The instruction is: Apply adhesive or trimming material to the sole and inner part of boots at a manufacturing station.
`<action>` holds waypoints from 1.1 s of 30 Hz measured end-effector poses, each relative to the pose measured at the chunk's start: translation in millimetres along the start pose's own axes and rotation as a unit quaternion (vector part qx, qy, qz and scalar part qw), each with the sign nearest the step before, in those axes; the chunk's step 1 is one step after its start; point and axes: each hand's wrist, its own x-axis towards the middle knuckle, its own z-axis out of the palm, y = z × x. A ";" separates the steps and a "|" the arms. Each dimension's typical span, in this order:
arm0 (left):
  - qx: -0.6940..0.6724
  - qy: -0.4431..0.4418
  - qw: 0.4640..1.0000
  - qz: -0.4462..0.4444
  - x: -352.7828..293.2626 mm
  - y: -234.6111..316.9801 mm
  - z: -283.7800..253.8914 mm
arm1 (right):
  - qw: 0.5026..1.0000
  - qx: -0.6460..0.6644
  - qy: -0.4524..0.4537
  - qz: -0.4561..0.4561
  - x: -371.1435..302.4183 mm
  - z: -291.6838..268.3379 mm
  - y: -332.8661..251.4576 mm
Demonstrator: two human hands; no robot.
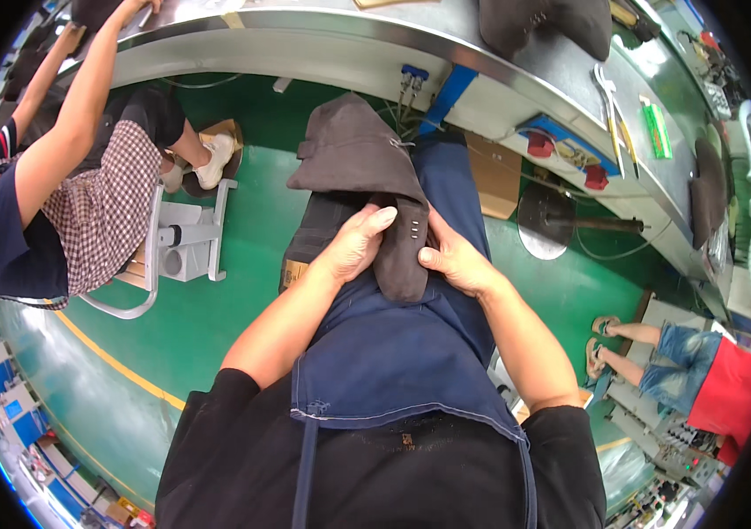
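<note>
A dark brown-grey suede-like shoe upper (353,150) rests over my lap, its wide part pointing away from me. A narrower flap with a short row of small metal eyelets hangs toward me between my hands. My left hand (358,244) grips the upper's left side, thumb on top and fingers tucked under the material. On the other side, my right hand (459,260) is closed around the flap's edge, its thumb pressed near the eyelets; its other fingers are mostly hidden behind. Beneath lies my blue apron (375,344).
Ahead runs a metal-edged workbench (375,40) bearing more dark uppers (539,26), pliers (609,110) and a green packet (656,130). Under it are a socket strip (569,145), a cardboard box (490,176) and a round pedal plate (545,225). A co-worker (111,194) sits left; another person (702,379) is right.
</note>
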 end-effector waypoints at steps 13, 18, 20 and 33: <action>0.151 0.080 0.983 0.062 6.6 -2.3 22.1 | 0.996 -0.059 -0.021 0.059 16.0 1.6 -23.3; 0.177 0.085 0.979 0.056 11.0 1.5 17.8 | 0.991 -0.129 -0.003 0.035 24.4 2.8 -14.6; 0.153 0.081 0.984 0.051 14.0 1.4 11.7 | 0.985 -0.166 0.026 0.037 29.4 10.2 -20.0; 0.103 0.087 0.988 0.078 7.2 -10.0 7.4 | 0.990 -0.132 0.011 0.041 28.5 10.7 -17.9</action>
